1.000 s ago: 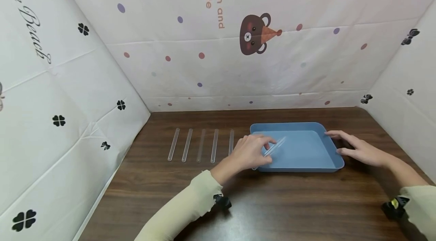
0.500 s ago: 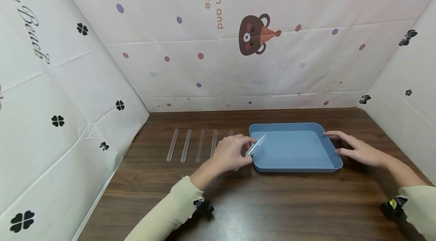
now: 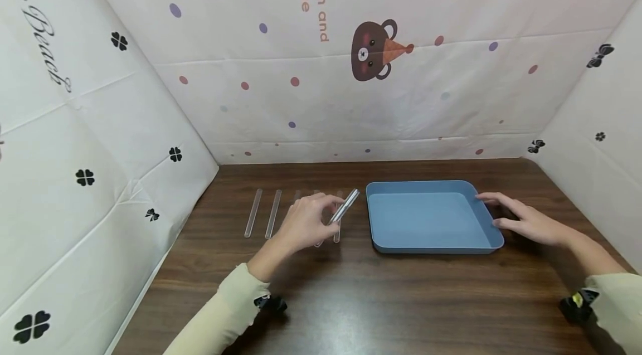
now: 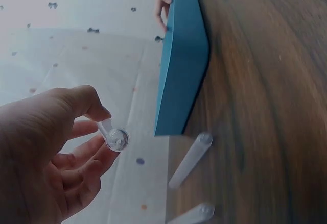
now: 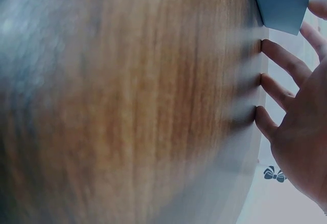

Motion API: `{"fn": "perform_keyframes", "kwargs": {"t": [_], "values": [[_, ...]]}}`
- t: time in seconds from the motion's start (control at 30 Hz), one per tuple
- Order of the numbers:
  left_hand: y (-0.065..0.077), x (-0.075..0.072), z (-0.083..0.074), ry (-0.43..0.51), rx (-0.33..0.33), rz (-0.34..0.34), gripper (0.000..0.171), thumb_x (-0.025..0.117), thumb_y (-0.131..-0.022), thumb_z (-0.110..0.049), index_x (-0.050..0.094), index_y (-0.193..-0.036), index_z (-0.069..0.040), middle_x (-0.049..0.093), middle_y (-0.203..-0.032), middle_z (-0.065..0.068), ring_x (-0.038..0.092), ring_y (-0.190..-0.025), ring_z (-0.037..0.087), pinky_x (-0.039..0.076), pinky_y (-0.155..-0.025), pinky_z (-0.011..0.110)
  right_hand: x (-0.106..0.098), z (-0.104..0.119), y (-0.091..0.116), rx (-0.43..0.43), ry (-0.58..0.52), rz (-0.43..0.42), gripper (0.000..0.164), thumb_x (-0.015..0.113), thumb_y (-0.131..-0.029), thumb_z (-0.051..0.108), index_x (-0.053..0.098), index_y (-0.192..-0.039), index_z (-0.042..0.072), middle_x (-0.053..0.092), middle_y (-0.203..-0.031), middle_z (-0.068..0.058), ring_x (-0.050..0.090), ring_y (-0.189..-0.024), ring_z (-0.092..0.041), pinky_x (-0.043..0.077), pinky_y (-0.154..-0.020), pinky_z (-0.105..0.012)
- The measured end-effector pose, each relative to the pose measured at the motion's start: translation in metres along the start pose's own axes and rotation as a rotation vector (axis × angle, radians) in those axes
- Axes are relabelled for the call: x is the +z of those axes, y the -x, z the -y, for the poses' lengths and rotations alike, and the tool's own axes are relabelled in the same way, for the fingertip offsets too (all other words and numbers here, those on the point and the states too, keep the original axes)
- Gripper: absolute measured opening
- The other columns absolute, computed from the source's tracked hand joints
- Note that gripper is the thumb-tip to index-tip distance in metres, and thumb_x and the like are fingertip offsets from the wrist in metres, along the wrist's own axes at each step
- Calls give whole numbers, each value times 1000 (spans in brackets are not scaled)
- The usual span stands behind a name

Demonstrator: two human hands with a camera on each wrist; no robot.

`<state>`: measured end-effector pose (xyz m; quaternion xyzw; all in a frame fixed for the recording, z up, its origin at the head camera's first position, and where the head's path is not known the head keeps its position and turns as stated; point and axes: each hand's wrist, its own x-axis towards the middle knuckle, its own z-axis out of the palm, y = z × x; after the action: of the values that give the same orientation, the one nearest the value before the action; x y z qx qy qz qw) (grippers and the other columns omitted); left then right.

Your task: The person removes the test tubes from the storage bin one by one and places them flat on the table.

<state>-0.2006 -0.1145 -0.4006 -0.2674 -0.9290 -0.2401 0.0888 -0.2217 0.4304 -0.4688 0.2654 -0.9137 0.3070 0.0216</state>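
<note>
My left hand pinches a clear test tube between thumb and fingers, above the table and left of the blue tray. The left wrist view shows this tube's rounded end pointing at the camera. My right hand rests at the tray's right side, thumb and forefinger touching it. In the right wrist view its other fingers are spread, tips down on the table. Several more clear tubes lie in a row left of the tray, some partly hidden behind my left hand.
The brown wooden table stretches in front of the tray. White patterned sheets stand behind it and along both sides. Each wrist wears a small black camera.
My left hand has moved left with the tube, from over the tray's left edge to above the row of tubes. My right hand and the tray have stayed in place.
</note>
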Motion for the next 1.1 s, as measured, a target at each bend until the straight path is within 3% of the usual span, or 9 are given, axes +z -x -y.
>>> {"fn": "perform_keyframes", "kwargs": {"t": [0.4,0.73,1.1], "values": [[16,-32,23,1,-29,-87,50,81,-83,-11,82,-131,-19,84,-101,-3,72,-72,4,49,-63,25,-1,0,-1,-14,2,0,59,73,-103,1,55,-159,6,52,-145,39,50,-125,24,49,-91,-13],[30,-54,46,18,-103,-104,50,79,-85,-9,80,-134,-16,85,-102,2,70,-69,2,56,-74,37,-3,1,-2,12,6,4,58,72,-105,3,54,-160,7,47,-148,41,48,-126,24,48,-92,-13],[46,-79,77,17,-173,-139,46,79,-90,-6,79,-136,-14,85,-104,7,71,-70,9,51,-68,29,-2,0,0,9,16,6,59,72,-104,3,54,-161,8,46,-148,42,47,-127,24,49,-92,-15]]}}
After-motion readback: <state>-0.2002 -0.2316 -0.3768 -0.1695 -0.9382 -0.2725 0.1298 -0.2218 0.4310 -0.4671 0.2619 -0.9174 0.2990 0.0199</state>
